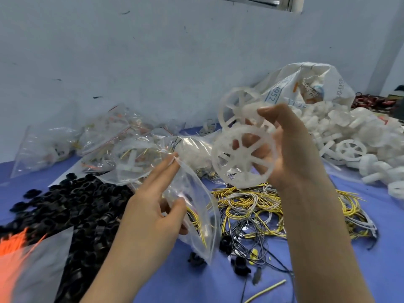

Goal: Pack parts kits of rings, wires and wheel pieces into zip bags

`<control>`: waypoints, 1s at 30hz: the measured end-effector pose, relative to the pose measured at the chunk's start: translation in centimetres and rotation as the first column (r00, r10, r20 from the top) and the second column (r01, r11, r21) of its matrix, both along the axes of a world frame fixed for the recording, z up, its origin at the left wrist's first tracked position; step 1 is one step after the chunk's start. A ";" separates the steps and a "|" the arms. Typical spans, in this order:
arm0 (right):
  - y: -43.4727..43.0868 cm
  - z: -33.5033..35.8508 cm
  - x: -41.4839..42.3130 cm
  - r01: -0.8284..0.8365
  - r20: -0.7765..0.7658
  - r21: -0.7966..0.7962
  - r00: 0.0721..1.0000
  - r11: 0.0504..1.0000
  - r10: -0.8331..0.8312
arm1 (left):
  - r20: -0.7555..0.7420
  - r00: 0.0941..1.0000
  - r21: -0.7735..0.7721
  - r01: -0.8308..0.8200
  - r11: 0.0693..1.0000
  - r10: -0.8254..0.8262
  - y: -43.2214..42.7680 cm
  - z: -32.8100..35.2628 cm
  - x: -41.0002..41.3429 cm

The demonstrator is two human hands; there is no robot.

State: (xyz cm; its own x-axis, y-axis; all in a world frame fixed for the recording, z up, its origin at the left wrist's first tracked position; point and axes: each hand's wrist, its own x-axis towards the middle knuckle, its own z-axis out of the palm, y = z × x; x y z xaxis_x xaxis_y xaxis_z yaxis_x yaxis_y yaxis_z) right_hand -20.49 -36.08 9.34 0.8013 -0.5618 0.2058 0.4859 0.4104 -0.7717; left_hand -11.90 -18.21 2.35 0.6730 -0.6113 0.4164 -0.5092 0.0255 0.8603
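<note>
So the blue table (196, 285) fills the whole lower half. At about 1 o'clock a white sack (310, 79) lies slumped open, with a pile of white wheel parts (354, 136) beside it, running out to 3 o'clock. The heap of black rings (83, 206) sits at 8 o'clock, and the filled zip bags (105, 141) are stacked against the wall around 10 o'clock. The tangle of wires (251, 204), mostly yellow and white, sprawls from dead centre toward 4 o'clock. Up in the air at centre, the left hand (148, 213) pinches a clear zip bag (196, 206) between thumb and long fingers. Yellow wire shows through it, but I can't tell if it's inside. Just right of that, the right hand (293, 149) has its fingers curled round two wheel pieces (242, 158), the lower one right next to the bag's top edge.
</note>
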 end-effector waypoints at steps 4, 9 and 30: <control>3.7 1.3 -0.3 -0.298 0.092 0.115 0.953 0.948 0.288 | 0.028 1.000 0.049 0.008 0.999 -0.009 -0.3 -0.5 -0.1; 6.2 1.0 0.8 -0.463 0.034 0.200 0.884 0.863 0.466 | -0.051 0.993 -0.025 0.101 0.995 -0.102 -0.4 -0.7 -0.3; 6.0 -0.2 2.8 -0.370 -0.059 0.235 0.917 0.899 0.394 | -0.227 0.973 -0.134 -0.003 0.991 -0.027 1.9 2.8 -0.9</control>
State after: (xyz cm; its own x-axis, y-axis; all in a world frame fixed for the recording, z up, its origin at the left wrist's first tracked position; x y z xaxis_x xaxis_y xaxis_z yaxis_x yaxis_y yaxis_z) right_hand -17.69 -30.05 9.19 0.9731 -0.2294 0.0203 0.1815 0.7097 -0.6807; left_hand -12.77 -16.31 5.13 0.7525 -0.5697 0.3306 -0.2988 0.1520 0.9421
